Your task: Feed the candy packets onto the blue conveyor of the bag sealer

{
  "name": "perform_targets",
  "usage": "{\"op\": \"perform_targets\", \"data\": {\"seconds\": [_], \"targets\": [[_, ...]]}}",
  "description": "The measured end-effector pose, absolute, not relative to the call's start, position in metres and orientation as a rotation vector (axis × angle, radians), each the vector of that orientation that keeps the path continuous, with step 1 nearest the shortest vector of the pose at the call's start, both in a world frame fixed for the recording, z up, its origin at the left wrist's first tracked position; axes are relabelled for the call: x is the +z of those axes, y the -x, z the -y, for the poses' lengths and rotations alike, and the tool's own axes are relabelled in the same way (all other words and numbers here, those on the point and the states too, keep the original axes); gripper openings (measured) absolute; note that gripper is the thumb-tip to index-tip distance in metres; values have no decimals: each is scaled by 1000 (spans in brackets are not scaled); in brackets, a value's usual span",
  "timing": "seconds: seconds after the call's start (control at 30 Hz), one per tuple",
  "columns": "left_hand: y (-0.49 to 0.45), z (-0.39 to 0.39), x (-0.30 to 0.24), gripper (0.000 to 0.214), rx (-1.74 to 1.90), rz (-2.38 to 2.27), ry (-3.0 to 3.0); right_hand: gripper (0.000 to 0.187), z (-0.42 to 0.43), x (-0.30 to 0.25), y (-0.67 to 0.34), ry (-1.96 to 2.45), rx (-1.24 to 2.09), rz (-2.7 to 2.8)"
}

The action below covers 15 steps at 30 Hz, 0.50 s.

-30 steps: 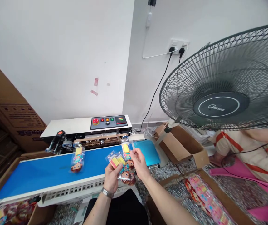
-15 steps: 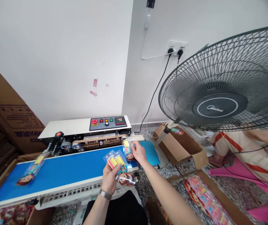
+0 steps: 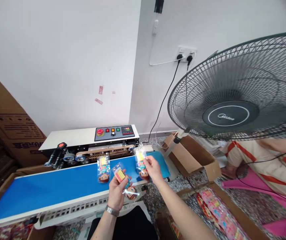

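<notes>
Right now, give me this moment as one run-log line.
Left hand: holding packet, possibly several; right hand: gripping another packet; blue belt: one unheld packet; control panel: display lit

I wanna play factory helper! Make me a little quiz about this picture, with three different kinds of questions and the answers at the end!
1. True or false: the left hand and the right hand are both touching packets.

2. Pick one. What colour is the long belt?
A) Pink
B) Blue
C) Green

3. Count: how many packets lie on the belt with no hand touching them?

Key:
1. True.
2. B, blue.
3. One, the packet farthest left on the belt.
</notes>
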<state>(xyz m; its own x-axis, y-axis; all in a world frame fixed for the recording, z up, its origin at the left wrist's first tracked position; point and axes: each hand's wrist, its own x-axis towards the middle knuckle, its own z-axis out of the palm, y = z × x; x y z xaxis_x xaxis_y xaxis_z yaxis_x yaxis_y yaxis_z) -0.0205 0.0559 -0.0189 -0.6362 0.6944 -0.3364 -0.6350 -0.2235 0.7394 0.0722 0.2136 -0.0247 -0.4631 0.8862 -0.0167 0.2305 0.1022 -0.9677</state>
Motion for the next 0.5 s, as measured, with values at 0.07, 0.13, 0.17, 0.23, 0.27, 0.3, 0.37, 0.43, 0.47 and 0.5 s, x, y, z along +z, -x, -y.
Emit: {"op": "perform_targets", "data": {"seconds": [0.07, 0.13, 0.17, 0.23, 0.27, 0.3, 0.37, 0.43, 0.47, 0.5], "targets": [[21, -56, -18, 40, 1947, -1167, -102, 24, -233, -29, -70, 1266, 1223, 1801], [21, -55, -17, 37, 1942, -1199, -130, 21, -246, -30, -65, 1371, 1058, 1939], [21, -55, -17, 37, 1939, -1203, -144, 19, -249, -30, -61, 1392, 1000, 2013], [21, -56, -16, 38, 1933, -1197, -166, 16, -250, -29, -51, 1384, 952, 2122], [21, -56, -16, 38, 1927, -1190, -170, 15, -248, -28, -46, 1368, 954, 2152], [21, -56, -15, 38, 1924, -1183, -169, 14, -246, -26, -41, 1356, 959, 2171], [20, -56, -13, 36, 1923, -1157, -146, 15, -239, -21, -34, 1319, 941, 2208], [20, -57, -11, 32, 1943, -1094, -111, 23, -229, -15, -33, 1223, 939, 2217], [20, -58, -10, 31, 1958, -1054, -94, 25, -222, -11, -35, 1145, 986, 2212], [21, -58, -10, 31, 1973, -1018, -80, 26, -214, -8, -37, 1049, 1082, 2208]]}}
